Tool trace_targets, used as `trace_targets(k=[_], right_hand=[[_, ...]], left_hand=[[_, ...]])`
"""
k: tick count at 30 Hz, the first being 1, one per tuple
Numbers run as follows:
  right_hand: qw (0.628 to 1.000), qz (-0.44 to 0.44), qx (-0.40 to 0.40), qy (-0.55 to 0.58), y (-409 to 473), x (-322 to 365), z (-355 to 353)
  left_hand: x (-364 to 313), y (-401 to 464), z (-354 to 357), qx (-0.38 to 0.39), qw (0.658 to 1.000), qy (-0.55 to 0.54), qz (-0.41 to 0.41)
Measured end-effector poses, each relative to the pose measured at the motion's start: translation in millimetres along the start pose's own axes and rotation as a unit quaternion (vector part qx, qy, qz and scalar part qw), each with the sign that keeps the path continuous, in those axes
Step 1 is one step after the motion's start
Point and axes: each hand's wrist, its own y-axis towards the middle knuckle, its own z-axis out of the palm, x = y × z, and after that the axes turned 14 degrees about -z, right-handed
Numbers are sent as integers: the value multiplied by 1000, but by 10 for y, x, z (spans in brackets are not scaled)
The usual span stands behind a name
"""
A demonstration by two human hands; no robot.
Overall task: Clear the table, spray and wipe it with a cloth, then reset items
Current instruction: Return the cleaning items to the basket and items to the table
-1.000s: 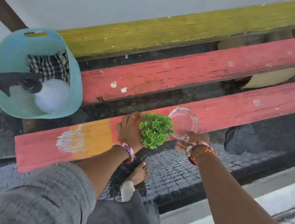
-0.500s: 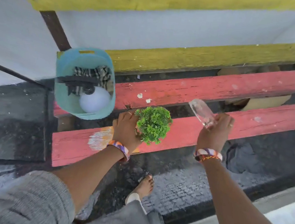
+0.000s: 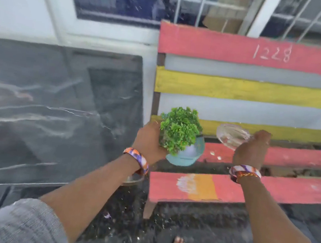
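We hold the light plant point(image 3: 178, 130) in our left hand point(image 3: 149, 142); our right hand point(image 3: 252, 150) grips the fragile, slippery glass dish point(image 3: 229, 136) by its rim.

Outdoor patio, painted bench point(image 3: 260, 89), barred window point(image 3: 170, 3)

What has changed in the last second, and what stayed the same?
The view swung up: both hands rose from over the bench. Left hand still grips the green plant, right hand the glass dish. The teal basket stayed on the bench.
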Motion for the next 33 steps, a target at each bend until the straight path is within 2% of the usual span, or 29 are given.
trace_targets(k=[3, 7, 11, 14, 19, 23, 28, 33], right_hand=[[996, -43, 77, -18, -116, 469, 273], [983, -114, 143, -31, -155, 1050, 613], [970, -167, 175, 0, -39, 1502, 1003], [975, -117, 182, 57, 154, 1749, 1455], [967, 48, 220, 122, 650, 1998, 2447], [917, 102, 371, 108, 975, 2150, 3144], [889, 124, 422, 126, 1243, 2285, 3806], [898, 56, 433, 55, 1319, 2418, 4219]], left_hand=[[47, -105, -636, -21, 996, -88, 0], [239, -10, -1255, -66, 989, -128, -41], [512, 275, -1756, -112, 975, -173, -82], [719, 650, -2090, -155, 968, -162, -110], [993, 1437, -2490, -177, 969, -87, -147], [1229, 2086, -2647, -170, 968, -42, -178], [1536, 2694, -2656, -165, 962, -44, -212], [1777, 3048, -2628, -151, 960, -62, -229]])
